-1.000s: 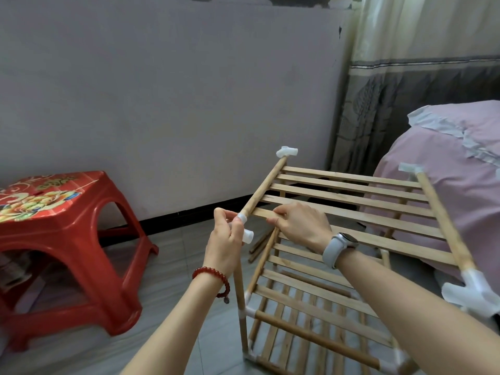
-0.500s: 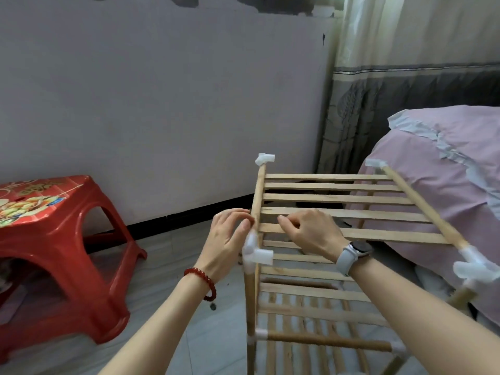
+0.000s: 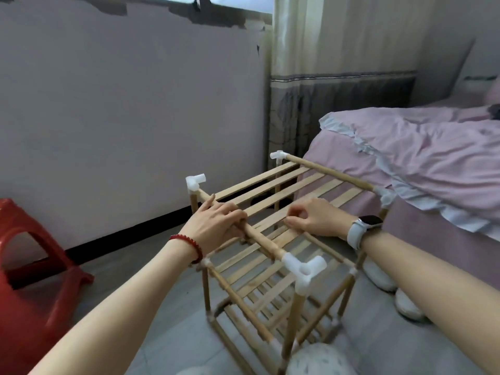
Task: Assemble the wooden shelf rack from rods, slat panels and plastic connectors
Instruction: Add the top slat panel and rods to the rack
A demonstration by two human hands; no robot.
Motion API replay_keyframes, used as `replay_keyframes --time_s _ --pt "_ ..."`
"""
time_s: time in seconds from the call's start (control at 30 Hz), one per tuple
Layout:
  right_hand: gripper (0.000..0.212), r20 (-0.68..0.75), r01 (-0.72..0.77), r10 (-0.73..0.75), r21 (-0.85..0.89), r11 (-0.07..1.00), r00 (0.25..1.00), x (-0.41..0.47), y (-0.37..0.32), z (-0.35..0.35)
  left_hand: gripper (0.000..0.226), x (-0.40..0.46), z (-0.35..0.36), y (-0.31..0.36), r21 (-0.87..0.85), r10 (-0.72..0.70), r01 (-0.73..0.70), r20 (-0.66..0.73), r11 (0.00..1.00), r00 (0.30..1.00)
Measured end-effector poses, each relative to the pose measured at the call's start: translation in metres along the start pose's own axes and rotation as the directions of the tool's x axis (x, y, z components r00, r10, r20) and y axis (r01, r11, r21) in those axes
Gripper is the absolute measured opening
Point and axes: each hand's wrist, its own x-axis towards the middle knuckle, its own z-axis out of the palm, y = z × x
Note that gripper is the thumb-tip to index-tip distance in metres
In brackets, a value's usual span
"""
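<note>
Gripping the near top light wooden rod [image 3: 259,237] of the wooden slatted shelf rack [image 3: 273,266] at frame centre, my left hand [image 3: 213,226] wraps its fingers around it between two white plastic corner connectors [image 3: 304,267]. My right hand [image 3: 316,217] seems to pinch a top slat [image 3: 270,204], though that contact is blurred. A red plastic stool [image 3: 35,280] stands lower left, a pink-sheeted bed [image 3: 419,158] right.

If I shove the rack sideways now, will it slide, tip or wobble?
Probably wobbles: the rack is thin rods pushed into plastic connectors. Likely light, being open slats, so it may slide on the smooth floor. The left hand gripping the top rod steadies it.
</note>
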Motion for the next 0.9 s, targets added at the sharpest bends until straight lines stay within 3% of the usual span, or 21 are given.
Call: replay_keyframes --time_s 0.1,0.17,0.3,0.4,0.47,0.53,0.63,0.8,0.9 --pt "0.023 -0.176 -0.059 0.106 0.253 0.966 0.979 -0.017 0.002 -0.009 0.04 0.002 0.002 0.01 0.068 0.019 -0.014 -0.083 0.998 0.996" --pt "0.026 -0.265 -0.065 0.23 0.514 0.855 0.936 -0.029 0.001 -0.007 0.04 0.003 0.0 0.02 0.069 0.001 0.007 -0.112 0.998 0.994" --pt "0.033 -0.262 -0.032 0.571 0.891 0.452 0.778 -0.052 0.007 0.014 0.039 0.009 0.006 0.044 0.05 -0.061 0.069 -0.156 0.996 0.986" --pt "0.034 -0.13 0.04 0.677 0.988 0.147 0.724 -0.065 0.009 0.02 0.032 0.014 0.008 0.058 -0.001 -0.141 0.143 -0.136 0.99 0.981" --pt "0.033 -0.083 0.1 0.7 0.995 0.016 0.709 -0.069 0.009 0.017 0.034 0.018 0.012 0.065 -0.034 -0.081 0.076 -0.169 0.996 0.982" --pt "0.031 -0.093 0.127 0.714 0.992 0.006 0.694 -0.072 0.01 0.016 0.039 0.022 0.017 0.073 -0.092 0.0 -0.022 -0.236 0.996 0.972" --pt "0.031 -0.087 0.114 0.699 0.993 0.008 0.71 -0.075 0.009 0.02 0.037 0.028 0.023 0.082 -0.17 -0.029 -0.033 -0.345 0.985 0.938" --pt "0.029 -0.086 0.087 0.693 0.996 0.034 0.716 -0.072 0.012 0.024 0.039 0.049 0.028 0.1 -0.113 -0.127 0.084 -0.468 0.99 0.875" --pt "0.03 -0.092 0.072 0.679 0.996 0.058 0.728 -0.07 0.012 0.025 0.04 0.052 0.035 0.117 -0.059 -0.033 0.002 -0.533 0.998 0.846"
